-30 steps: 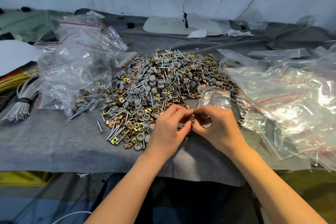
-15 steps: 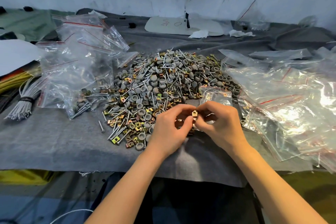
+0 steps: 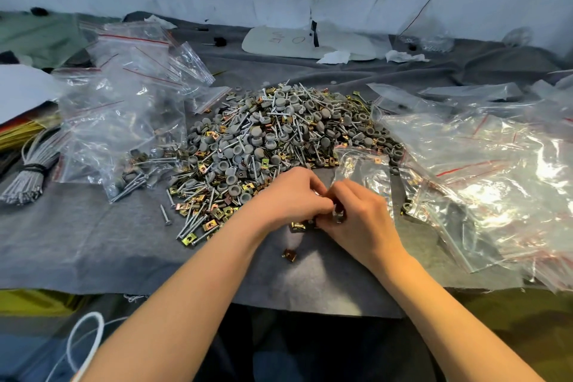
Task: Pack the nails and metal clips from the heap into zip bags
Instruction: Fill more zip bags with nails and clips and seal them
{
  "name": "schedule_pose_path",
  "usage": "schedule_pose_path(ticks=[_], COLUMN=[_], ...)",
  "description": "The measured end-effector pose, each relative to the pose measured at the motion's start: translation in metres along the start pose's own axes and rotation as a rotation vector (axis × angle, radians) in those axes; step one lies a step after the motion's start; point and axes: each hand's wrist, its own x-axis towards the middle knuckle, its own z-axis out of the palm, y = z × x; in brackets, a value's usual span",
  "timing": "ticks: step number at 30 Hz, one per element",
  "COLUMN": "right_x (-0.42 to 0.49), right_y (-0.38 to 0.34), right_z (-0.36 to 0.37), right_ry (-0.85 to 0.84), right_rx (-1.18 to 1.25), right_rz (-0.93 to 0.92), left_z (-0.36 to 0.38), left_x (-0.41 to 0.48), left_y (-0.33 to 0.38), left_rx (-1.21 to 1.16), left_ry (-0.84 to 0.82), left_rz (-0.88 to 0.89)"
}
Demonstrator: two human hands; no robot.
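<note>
Head view: metal clips (image 3: 302, 225) are bunched at the fingertips, left hand (image 3: 288, 195) and right hand (image 3: 361, 219) both curled and pinching them, just in front of the heap (image 3: 279, 139) — one stray clip (image 3: 289, 254) lies loose on the desk (image 3: 93, 242), so more might slip before reaching the zip bag (image 3: 362, 170).

White board (image 3: 279, 44): handwritten scrawl, only "0" legible.

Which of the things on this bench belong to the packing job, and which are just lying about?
Job: heap of nails and clips; small zip bag; left bag pile; right bag pile; stray clip; held clips; left hand; right hand.
Lying about: grey wire bundle; white board; crumpled paper; white cord; yellow strands.
</note>
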Motion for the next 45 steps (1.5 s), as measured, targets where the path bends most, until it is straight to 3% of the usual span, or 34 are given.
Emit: schedule_pose_path(ticks=[13, 31, 33, 38, 45], right_x=[-0.004, -0.004, -0.004, -0.003, -0.002], right_y=[0.0, -0.004, -0.002, 0.002, -0.001], right_z=[0.006, 0.002, 0.002, 0.003, 0.001], right_ry=[-0.017, 0.028, 0.041, 0.076, -0.065], right_rx=[-0.07, 0.002, 0.011, 0.007, 0.095], right_rz=[0.02, 0.038, 0.067, 0.079, -0.003], left_z=[-0.003, -0.006, -0.01, -0.014, -0.016], left_x=[0.008, 0.001, 0.001, -0.007, -0.013], left_y=[0.012, 0.025, 0.025, 0.013, -0.002], left_rx=[0.184, 0.58, 0.553, 0.218, 0.258], left_ry=[-0.035, -0.032, -0.045, 0.001, 0.022], left_rz=[-0.09, 0.097, 0.121, 0.136, 0.191])
